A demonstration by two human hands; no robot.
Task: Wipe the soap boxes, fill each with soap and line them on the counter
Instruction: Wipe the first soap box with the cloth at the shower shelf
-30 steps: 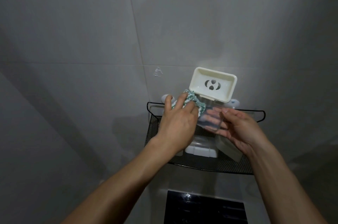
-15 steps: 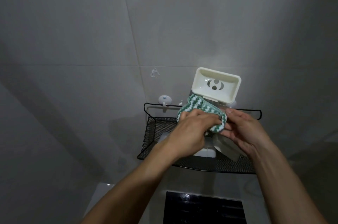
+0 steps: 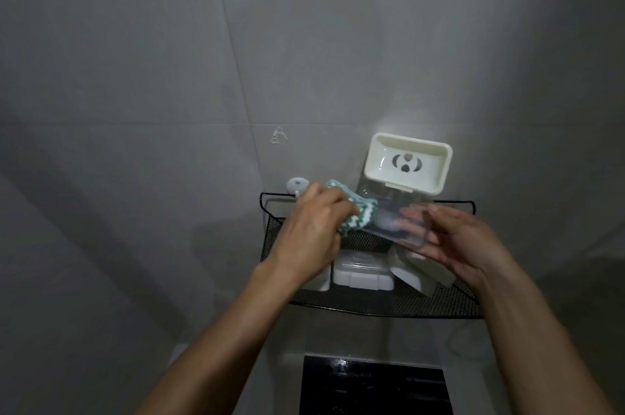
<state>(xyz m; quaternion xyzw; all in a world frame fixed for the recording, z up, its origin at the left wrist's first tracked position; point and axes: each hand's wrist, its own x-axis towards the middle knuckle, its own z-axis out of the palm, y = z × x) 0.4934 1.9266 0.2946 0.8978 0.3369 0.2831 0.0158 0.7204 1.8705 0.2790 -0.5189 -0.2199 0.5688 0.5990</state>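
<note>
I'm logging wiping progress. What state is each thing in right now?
Soap box: open, white tray up, clear lid down.
Cloth: bunched against the clear lid.
Left hand: grips the cloth.
Right hand: holds the lid.
Boxes in basket: closed, resting.

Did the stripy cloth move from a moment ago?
Yes. The cloth in the left hand has slid left across the clear lid, toward the white hook on the wall, and away from the right hand.

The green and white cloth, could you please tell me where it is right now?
In the head view, the green and white cloth sits just left of centre, gripped by the left hand against the open clear soap box, above the black mesh shelf.
</note>
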